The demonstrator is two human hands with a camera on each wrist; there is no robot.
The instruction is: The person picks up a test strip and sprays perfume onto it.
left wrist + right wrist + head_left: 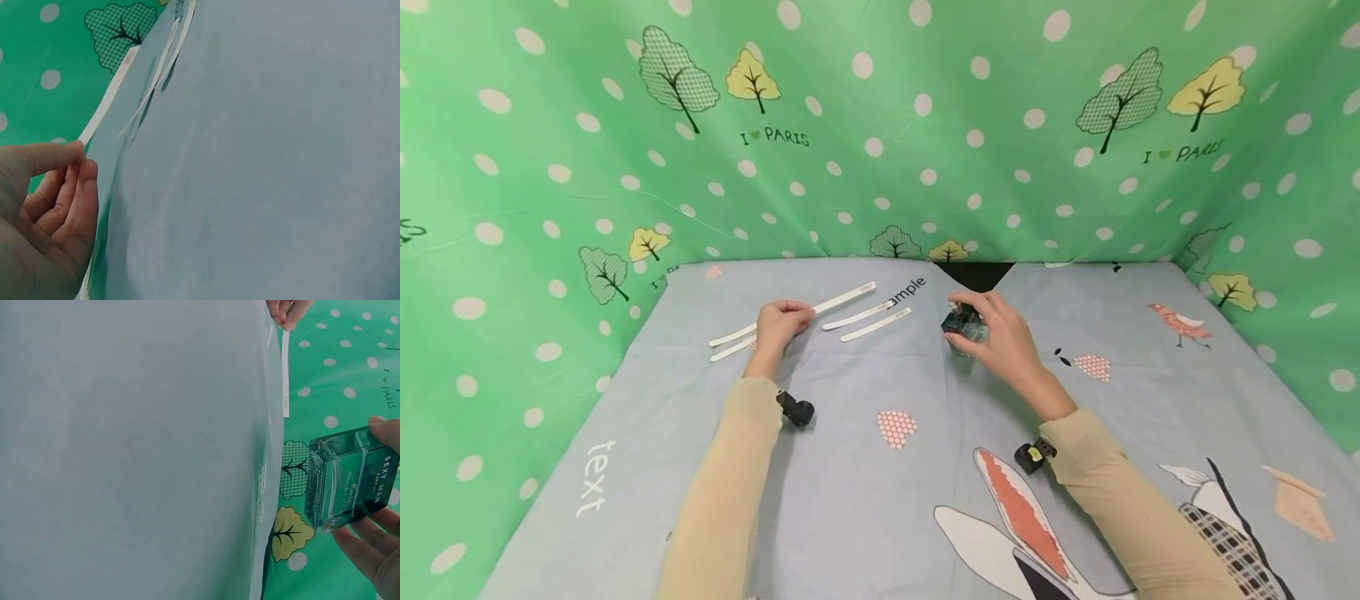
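My left hand (781,327) pinches a white paper perfume test strip (844,297) between thumb and fingertips, and its printed end points away to the right. In the left wrist view the strip (107,103) rises from the fingertips. A clear and dark teal glass perfume bottle (964,327) is in my right hand (1003,340), gripped between thumb and fingers. The right wrist view shows the bottle (350,478) lettered "SEXY MAN", with its base facing the camera and its top hidden by the hand.
Two more test strips lie right of my left hand, a curved strip (859,316) and a shorter-looking strip (877,325). Other strips (730,351) lie to its left, partly hidden by the hand. A green dotted curtain (865,125) borders the table's grey printed cloth (850,467).
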